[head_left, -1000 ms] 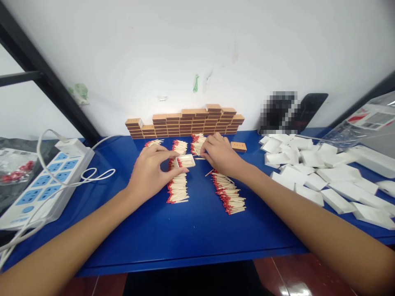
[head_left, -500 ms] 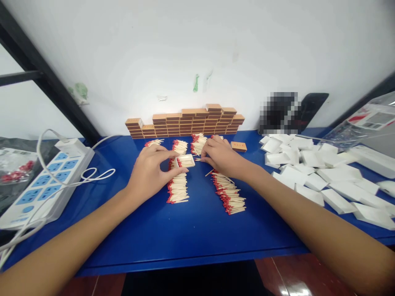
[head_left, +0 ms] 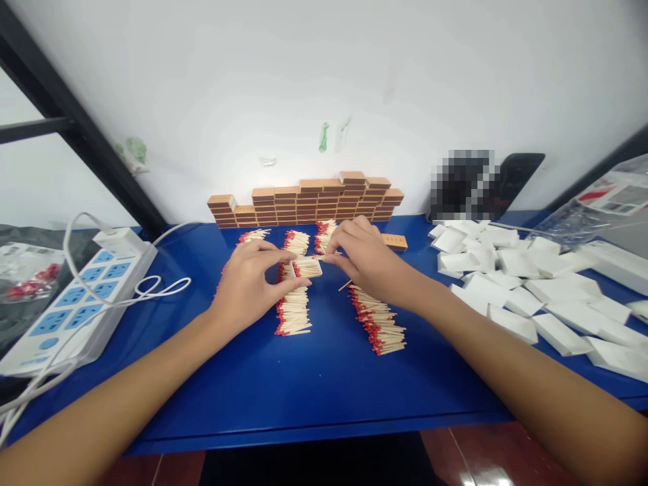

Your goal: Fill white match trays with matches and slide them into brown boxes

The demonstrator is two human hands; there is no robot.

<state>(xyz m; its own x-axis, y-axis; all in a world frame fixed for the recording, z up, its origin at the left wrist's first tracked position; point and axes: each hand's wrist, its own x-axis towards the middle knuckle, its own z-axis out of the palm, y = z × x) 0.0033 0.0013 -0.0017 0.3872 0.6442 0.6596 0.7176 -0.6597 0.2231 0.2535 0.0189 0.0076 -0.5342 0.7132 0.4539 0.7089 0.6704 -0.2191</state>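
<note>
Between thumb and fingers of the left hand (head_left: 246,273), the white tray (head_left: 312,275) sits clamped, matches (head_left: 302,269) inside; at its far-right corner, the right hand (head_left: 362,253) pinches a match (head_left: 318,257)!

It seems a workshop; matches (head_left: 294,312) lie heaped, matchboxes (head_left: 306,208) stacked.

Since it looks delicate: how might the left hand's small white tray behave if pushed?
The tray is probably light and easily crushed, its walls looking thin. Being open-topped, it might spill its matches if tipped.
</note>
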